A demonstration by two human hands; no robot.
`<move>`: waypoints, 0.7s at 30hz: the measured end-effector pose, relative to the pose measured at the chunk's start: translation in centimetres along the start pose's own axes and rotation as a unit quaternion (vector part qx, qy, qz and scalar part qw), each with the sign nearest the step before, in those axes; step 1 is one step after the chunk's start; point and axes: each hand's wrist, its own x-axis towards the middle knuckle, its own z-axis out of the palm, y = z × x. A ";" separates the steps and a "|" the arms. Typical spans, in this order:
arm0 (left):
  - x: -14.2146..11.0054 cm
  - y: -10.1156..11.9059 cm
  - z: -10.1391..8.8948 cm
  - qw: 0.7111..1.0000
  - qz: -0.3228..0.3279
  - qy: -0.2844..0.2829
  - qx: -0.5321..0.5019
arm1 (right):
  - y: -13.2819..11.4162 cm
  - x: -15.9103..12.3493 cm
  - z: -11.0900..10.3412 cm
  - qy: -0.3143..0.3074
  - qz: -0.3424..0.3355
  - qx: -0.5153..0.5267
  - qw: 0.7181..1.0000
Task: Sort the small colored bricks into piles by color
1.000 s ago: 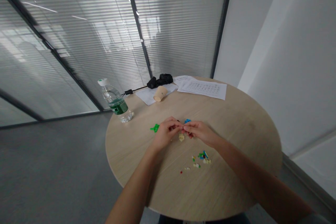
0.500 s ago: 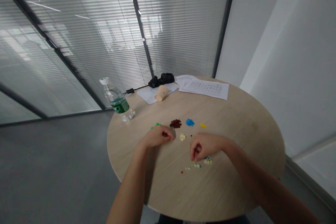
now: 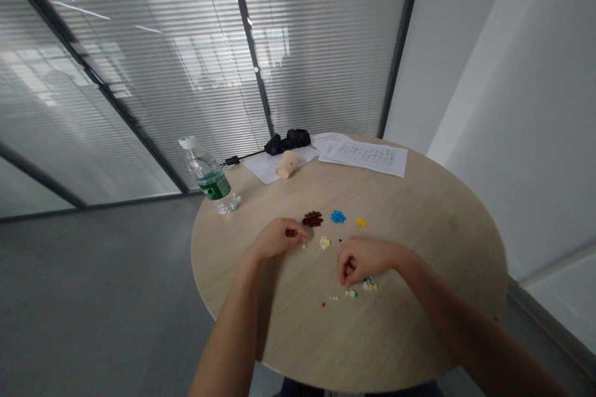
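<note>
My left hand (image 3: pixel 275 239) rests on the round wooden table (image 3: pixel 419 248) with its fingers curled, pinching a small dark red piece just left of a dark red pile (image 3: pixel 312 218). My right hand (image 3: pixel 363 258) is curled, its fingertips pressed down over a mixed heap of small bricks (image 3: pixel 367 285). Small sorted piles lie beyond the hands: blue (image 3: pixel 338 216), yellow (image 3: pixel 360 222) and cream (image 3: pixel 325 242). What the right fingers grip is too small to make out.
A water bottle (image 3: pixel 207 176) stands at the table's left edge. At the back lie a tipped paper cup (image 3: pixel 287 164), white sheets (image 3: pixel 365 156) and a black bundle with a cable (image 3: pixel 288 139). Glass walls with blinds stand behind; a white wall is on the right.
The hands parted from the middle. My right hand drew back to the mixed heap; my left slid left and toward me. The dark red, blue and yellow piles came into view.
</note>
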 end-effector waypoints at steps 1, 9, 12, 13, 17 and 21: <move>0.0 0.0 -0.1 1.000 -0.005 0.015 0.010 | 0.0 -0.1 -0.2 0.006 -0.001 0.000 1.000; 0.0 0.4 -0.4 0.992 -0.015 0.069 0.100 | 1.7 -1.8 -3.0 0.281 0.035 -0.067 0.957; 0.0 0.3 -0.6 0.987 -0.025 0.099 0.124 | 2.2 -2.0 -3.3 0.304 0.068 -0.089 0.946; 0.0 0.2 -0.6 0.985 -0.034 0.109 0.132 | 2.3 -2.0 -3.2 0.299 0.076 -0.091 0.947; 0.0 0.0 -0.7 0.976 -0.075 0.138 0.154 | 2.1 -1.7 -2.8 0.283 0.086 -0.096 0.950; 0.0 -0.4 -0.7 0.966 -0.119 0.173 0.152 | 1.6 -1.4 -2.6 0.292 0.079 -0.102 0.948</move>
